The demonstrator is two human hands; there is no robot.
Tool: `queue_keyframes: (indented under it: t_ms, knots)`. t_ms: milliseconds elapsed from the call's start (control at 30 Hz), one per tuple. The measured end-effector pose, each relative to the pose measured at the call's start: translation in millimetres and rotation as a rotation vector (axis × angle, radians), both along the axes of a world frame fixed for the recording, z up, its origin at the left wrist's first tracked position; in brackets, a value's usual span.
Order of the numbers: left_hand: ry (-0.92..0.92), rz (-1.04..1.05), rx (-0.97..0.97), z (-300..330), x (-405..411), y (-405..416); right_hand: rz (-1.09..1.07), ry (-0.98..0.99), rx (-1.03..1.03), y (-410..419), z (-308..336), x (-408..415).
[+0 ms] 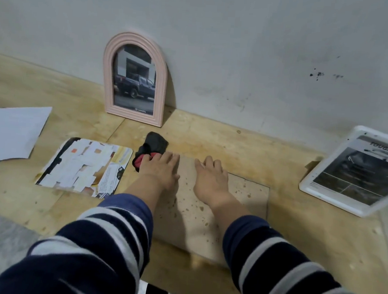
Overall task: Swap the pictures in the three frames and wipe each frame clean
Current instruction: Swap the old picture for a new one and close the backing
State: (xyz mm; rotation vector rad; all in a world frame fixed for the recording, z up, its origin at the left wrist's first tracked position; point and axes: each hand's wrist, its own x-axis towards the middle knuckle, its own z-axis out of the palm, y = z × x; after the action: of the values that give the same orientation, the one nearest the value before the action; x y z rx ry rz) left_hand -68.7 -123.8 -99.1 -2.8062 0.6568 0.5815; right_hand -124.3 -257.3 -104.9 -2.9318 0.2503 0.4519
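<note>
Left hand: the left hand (161, 167) is laid flat, fingers fairly straight, on the upper left corner of a speckled backing board (209, 207) at centre frame; its fingertips (147, 158) touch a black and red cloth (151, 148), which is not seen to be gripped.
Right hand: the right hand (210, 179) is pressed flat and relaxed on the same board, nothing held.
Likely reason: the board is judged to be a face-down frame, steadied by both hands for opening or closing.
Cloth: kept just beside the board, presumably for wiping.
Pink arched frame (134, 78): propped upright against the wall, upper centre, holding a truck picture.
White frame (356, 174): leaned at right edge, cut off by the frame border.
Loose picture (83, 166): laid flat, left of centre, on the wooden worktop (298, 223).
White paper (10, 131): at the far left, partly cut off.
Hidden: the board's front face and fasteners cannot be seen; the sleeves cover its lower edge.
</note>
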Motion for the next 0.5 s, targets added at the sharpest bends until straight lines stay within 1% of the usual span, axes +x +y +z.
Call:
queue_keyframes:
  t_ms: [100,200,333,500]
  knots:
    - [-0.016,-0.027,0.014,2,7,-1,0.025,0.057,-0.013,2,0,5]
    - [0.046,-0.055,-0.006,6,12,3,0.063,0.121,0.019,-3,1,7]
    - [0.094,-0.105,0.058,10,15,4,0.074,0.2,0.081,-9,-1,11]
    - [0.11,-0.127,0.079,10,18,5,0.038,0.195,0.13,-9,-1,14]
